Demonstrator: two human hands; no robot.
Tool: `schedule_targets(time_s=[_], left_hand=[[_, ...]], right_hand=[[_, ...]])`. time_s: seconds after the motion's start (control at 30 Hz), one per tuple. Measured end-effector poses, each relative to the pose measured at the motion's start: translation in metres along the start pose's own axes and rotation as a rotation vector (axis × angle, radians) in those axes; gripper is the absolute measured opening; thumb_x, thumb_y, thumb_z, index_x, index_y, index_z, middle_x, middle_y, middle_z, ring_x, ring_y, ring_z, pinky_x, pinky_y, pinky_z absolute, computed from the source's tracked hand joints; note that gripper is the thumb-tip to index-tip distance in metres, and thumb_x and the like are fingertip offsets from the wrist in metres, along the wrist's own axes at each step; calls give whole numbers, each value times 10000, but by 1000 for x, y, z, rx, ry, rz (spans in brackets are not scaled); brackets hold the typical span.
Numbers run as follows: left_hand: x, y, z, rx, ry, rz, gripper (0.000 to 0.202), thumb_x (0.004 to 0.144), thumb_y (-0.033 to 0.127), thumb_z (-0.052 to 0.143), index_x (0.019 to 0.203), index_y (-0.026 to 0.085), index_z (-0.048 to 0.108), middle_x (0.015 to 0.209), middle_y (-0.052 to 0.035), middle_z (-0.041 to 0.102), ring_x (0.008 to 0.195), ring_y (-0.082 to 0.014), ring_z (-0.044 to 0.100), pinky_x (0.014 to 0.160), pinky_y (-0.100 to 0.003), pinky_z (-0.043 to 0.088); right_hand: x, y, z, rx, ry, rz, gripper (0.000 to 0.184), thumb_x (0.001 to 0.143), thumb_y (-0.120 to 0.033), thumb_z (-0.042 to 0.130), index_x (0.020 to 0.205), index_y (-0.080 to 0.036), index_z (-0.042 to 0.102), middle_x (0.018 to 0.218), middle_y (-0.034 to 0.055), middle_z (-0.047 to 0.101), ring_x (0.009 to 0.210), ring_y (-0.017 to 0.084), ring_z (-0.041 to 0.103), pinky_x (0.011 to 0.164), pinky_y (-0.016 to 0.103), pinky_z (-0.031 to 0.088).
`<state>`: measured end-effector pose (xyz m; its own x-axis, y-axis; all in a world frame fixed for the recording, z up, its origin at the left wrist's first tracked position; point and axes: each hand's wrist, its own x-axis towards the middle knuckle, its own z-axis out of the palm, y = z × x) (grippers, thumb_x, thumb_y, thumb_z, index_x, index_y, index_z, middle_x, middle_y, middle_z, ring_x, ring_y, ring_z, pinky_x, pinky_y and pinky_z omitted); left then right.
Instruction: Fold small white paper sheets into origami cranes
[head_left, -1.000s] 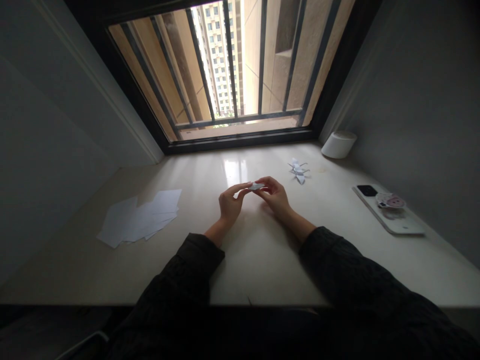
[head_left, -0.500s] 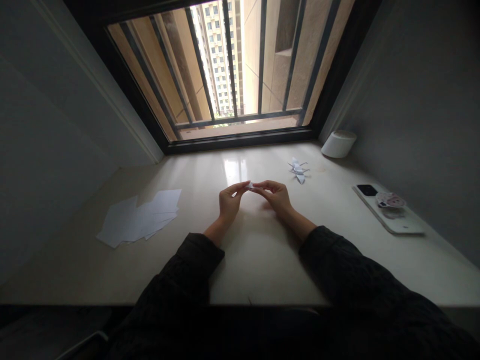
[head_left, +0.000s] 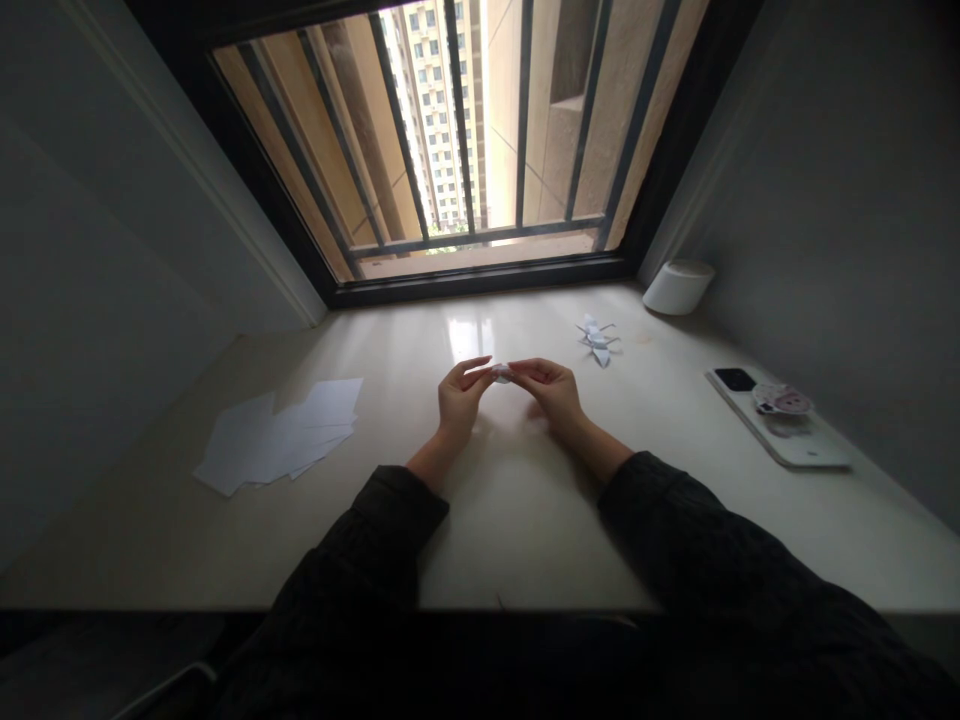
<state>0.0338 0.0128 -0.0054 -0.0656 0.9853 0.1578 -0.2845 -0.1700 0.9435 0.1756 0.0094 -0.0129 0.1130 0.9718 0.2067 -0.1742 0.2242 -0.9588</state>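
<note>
A small folded piece of white paper (head_left: 501,372) is held just above the cream table (head_left: 525,500), near its middle. My left hand (head_left: 459,398) pinches its left end between thumb and fingers. My right hand (head_left: 553,388) pinches its right end, fingers curled over it. Most of the paper is hidden by my fingertips. A finished white paper crane (head_left: 598,341) lies on the table beyond my right hand.
Several loose white sheets (head_left: 281,434) are fanned out at the left. A white phone with a sticker grip (head_left: 780,420) lies at the right, and a white round container (head_left: 678,287) stands in the far right corner. A barred window (head_left: 465,140) rises behind the table.
The folded paper has been pressed smaller between my fingertips, and both hands have drawn slightly closer together. Nothing else on the table has moved.
</note>
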Motion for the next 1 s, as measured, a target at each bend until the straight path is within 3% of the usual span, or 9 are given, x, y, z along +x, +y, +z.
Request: schedule_targets(time_s=[0.27, 0.43, 0.63, 0.87, 1.0], left_hand=[[0, 0, 1, -19, 14, -83, 353, 589, 314, 815, 886, 154, 713, 817, -73, 738, 801, -182, 674, 843, -346, 477], [4, -2, -4, 17, 26, -157, 400, 597, 348, 802, 948, 181, 708, 825, -52, 721, 795, -164, 656, 773, -299, 474], [10, 0, -12, 45, 46, -200, 542, 619, 378, 786, 1117, 223, 639, 926, -61, 709, 784, -164, 655, 685, -265, 460], [13, -2, -14, 80, -71, -281, 395, 630, 359, 767, 978, 185, 700, 835, -55, 704, 721, -140, 642, 668, -247, 456], [12, -3, -12, 146, -151, -224, 399, 705, 504, 686, 932, 176, 705, 814, -67, 702, 756, -184, 663, 654, -279, 489]], right_hand=[[-4, -9, 4, 20, 6, 94, 363, 577, -453, 803, 807, -185, 720, 813, 79, 745, 771, 256, 699, 585, 345, 565], [1, -3, -2, -154, -57, -111, 252, 666, -443, 758, 791, -225, 737, 825, 56, 746, 797, 230, 687, 717, 367, 535], [4, 6, -9, -380, -170, -300, 343, 689, -414, 756, 999, -271, 716, 927, 39, 735, 807, 207, 657, 748, 367, 507], [2, -1, -9, -398, -122, -352, 237, 736, -427, 713, 907, -262, 717, 876, 36, 689, 773, 182, 619, 692, 331, 498], [3, -3, -7, -359, -90, -296, 234, 734, -458, 698, 845, -252, 711, 927, 46, 687, 891, 209, 624, 737, 338, 502]])
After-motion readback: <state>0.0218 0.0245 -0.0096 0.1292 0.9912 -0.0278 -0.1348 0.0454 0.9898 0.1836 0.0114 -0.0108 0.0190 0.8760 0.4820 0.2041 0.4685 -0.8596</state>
